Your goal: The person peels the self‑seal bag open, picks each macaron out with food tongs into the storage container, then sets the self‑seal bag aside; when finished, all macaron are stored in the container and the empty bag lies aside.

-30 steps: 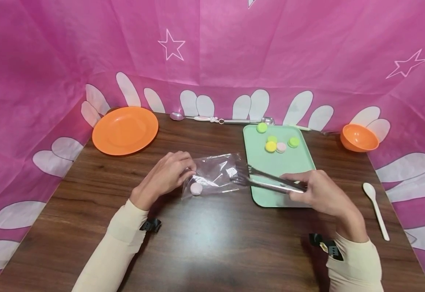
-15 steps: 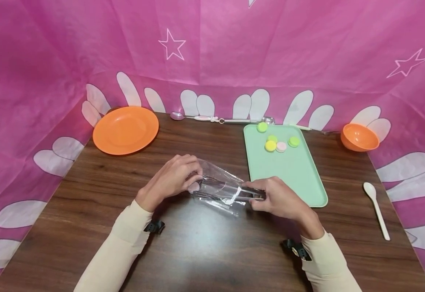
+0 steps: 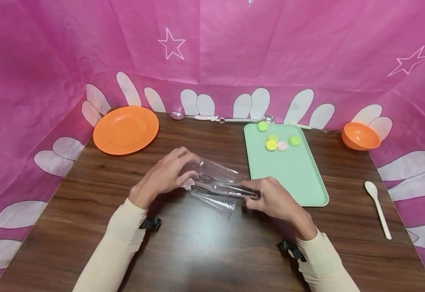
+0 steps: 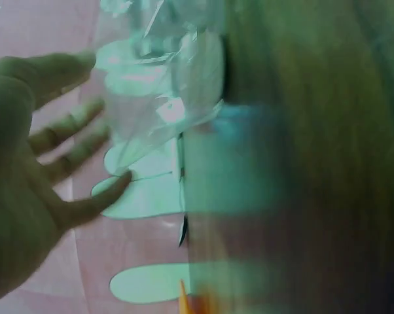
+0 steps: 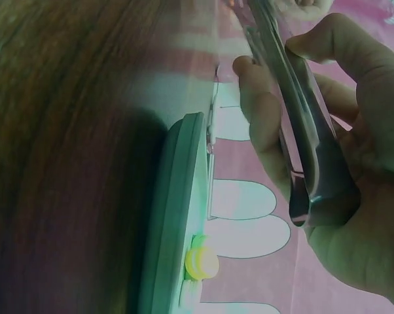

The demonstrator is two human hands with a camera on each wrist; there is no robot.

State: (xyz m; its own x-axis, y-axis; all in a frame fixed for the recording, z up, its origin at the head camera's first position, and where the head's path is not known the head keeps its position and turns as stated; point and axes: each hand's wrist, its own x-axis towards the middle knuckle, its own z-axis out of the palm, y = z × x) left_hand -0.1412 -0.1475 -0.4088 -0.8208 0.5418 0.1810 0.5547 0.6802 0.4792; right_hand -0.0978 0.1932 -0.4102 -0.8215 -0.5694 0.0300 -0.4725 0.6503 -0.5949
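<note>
A clear plastic bag [image 3: 217,178] lies crumpled mid-table, its left end held by my left hand [image 3: 190,170], fingers curved over it and thumb below. In the left wrist view the bag [image 4: 164,85] hangs by the spread fingers [image 4: 86,114]. My right hand [image 3: 250,194] grips metal tongs [image 3: 223,188], whose tips reach leftward inside the bag. The right wrist view shows the tongs [image 5: 302,131] squeezed between thumb and fingers [image 5: 266,124]. A pink macaron [image 3: 187,185] shows faintly in the bag near my left thumb.
A green tray [image 3: 289,178] to the right holds several macarons [image 3: 281,144] at its far end. An orange plate [image 3: 126,129] sits back left, an orange bowl [image 3: 360,136] back right. A white spoon [image 3: 378,209] lies right; metal spoons [image 3: 197,117] lie along the back.
My right hand moved left off the tray and pushed the tongs into the bag. The bag has bunched up and shifted, and the left hand has kept hold of its end.
</note>
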